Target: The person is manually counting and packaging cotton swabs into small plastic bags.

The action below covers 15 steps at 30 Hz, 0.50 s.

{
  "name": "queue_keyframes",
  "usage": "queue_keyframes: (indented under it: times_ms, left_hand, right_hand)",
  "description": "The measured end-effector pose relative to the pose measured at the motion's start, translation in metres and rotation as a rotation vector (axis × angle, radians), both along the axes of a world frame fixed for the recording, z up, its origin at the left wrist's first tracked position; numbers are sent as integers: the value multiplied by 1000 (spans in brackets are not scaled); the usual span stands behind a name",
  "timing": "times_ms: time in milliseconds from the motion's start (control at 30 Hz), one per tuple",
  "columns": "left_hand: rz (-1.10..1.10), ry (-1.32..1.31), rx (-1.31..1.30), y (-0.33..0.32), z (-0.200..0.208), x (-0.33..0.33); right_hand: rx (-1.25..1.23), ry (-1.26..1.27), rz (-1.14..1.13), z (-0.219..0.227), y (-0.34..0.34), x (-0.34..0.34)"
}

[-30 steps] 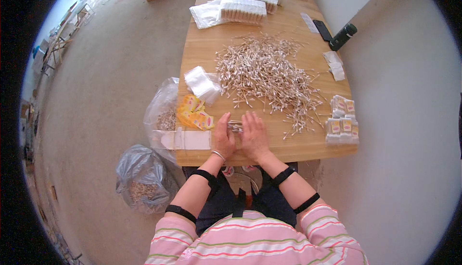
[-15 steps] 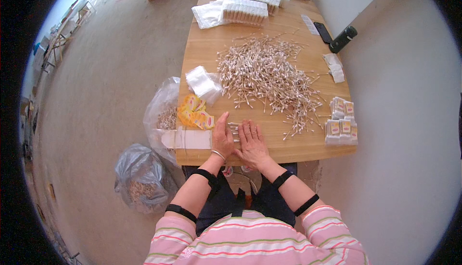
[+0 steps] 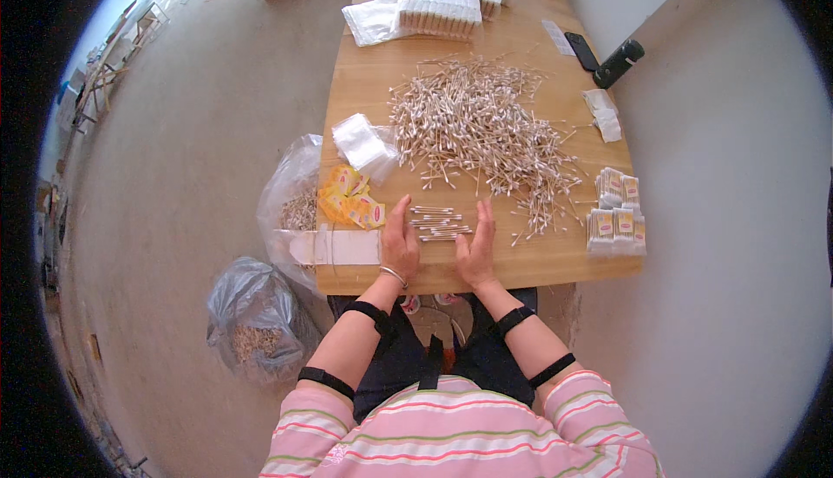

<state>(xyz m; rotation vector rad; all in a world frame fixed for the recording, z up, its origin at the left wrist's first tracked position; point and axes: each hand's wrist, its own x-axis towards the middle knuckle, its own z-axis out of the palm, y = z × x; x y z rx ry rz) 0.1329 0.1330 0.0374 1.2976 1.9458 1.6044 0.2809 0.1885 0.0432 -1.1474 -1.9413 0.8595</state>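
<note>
A small row of cotton swabs [image 3: 439, 224] lies side by side on the table near its front edge, roughly lined up left to right. My left hand [image 3: 400, 242] stands on its edge at the left ends of the row, fingers stretched out. Facing it across the row, my right hand [image 3: 475, 244] is also on edge, fingers straight and the thumb toward the swab ends. Neither hand grasps anything. Just beyond them spreads a large loose heap of cotton swabs [image 3: 477, 122].
Yellow printed cards [image 3: 350, 198], clear bags [image 3: 364, 144] and a white strip [image 3: 347, 247] lie on the left. Filled swab packets [image 3: 616, 231] sit at the right edge, with a dark bottle [image 3: 619, 63] and phone [image 3: 581, 51] farther back. Packed bundles [image 3: 438, 14] stand at the far end.
My right hand has moved right, off the swabs it was covering, and turned onto its edge. The row between my hands now shows fully. My left hand stays almost in place.
</note>
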Motion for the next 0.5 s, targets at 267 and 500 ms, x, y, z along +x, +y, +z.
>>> queue_keyframes:
  times_ms: [267,500]
  left_hand:
    - [-4,-48,32,0,-10,-3]
    - [-4,-121,28,-1,-2,-2]
  right_hand:
    - [-22,147,8,-8,-15,-45]
    - [81,118,-50,-3,-7,-32]
